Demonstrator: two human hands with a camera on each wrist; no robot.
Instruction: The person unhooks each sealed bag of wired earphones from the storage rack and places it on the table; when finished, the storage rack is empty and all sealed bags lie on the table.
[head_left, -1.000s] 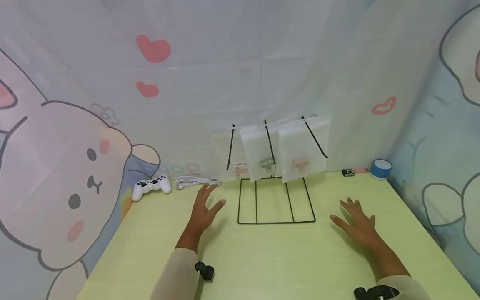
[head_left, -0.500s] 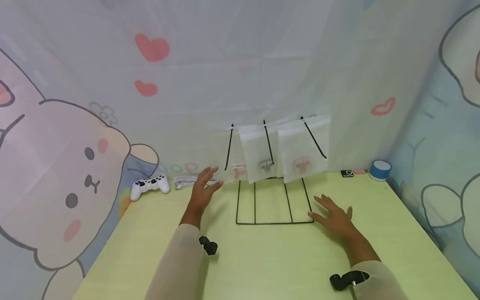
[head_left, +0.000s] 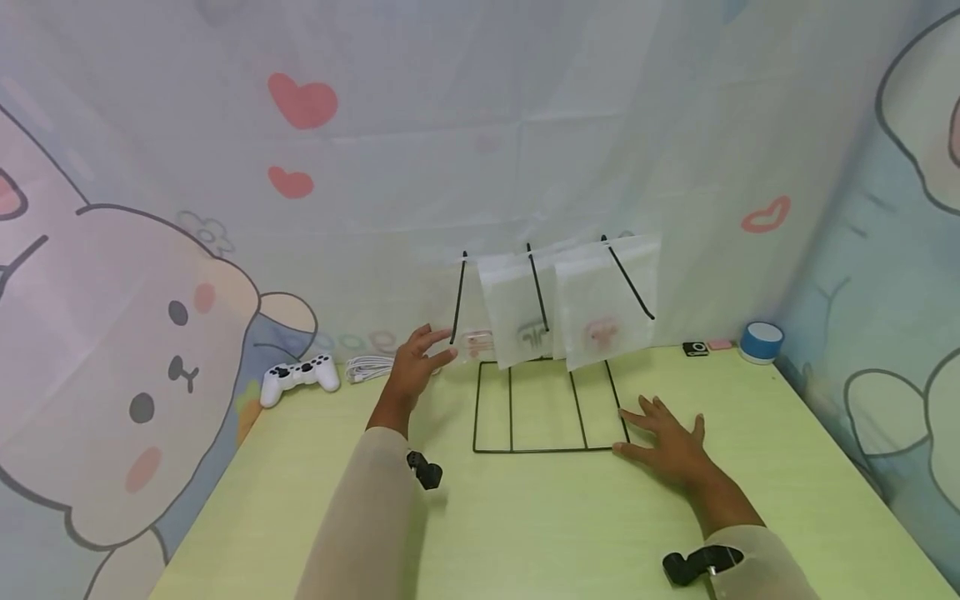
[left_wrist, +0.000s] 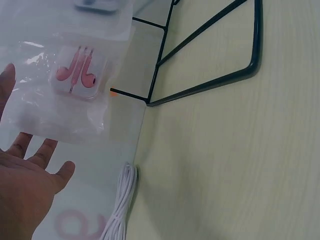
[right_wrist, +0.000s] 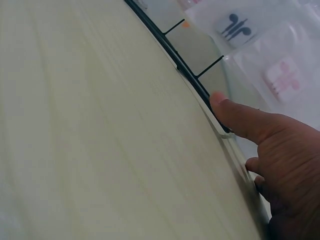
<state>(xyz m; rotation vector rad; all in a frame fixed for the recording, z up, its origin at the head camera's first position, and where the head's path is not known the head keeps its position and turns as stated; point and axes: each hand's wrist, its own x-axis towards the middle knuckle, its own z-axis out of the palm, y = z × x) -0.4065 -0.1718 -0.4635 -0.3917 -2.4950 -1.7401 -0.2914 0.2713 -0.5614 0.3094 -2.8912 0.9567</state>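
A black wire rack stands at the back of the green table, with translucent bags hung on its hooks. My left hand hovers open, fingers spread, just left of the leftmost hook and its bag of pink earphones. The left wrist view shows that bag just beyond my open left hand, not touching it. My right hand lies flat on the table at the rack's front right corner. In the right wrist view its thumb touches the base wire. Two more bags hang in the middle and on the right.
A white game controller and a coiled white cable lie at the back left. A small black device, a pink item and a blue-and-white round speaker sit at the back right. Printed curtains close in the table.
My left hand has risen and moved forward toward the leftmost hanging bag. My right hand has slid left to the rack's front right corner.
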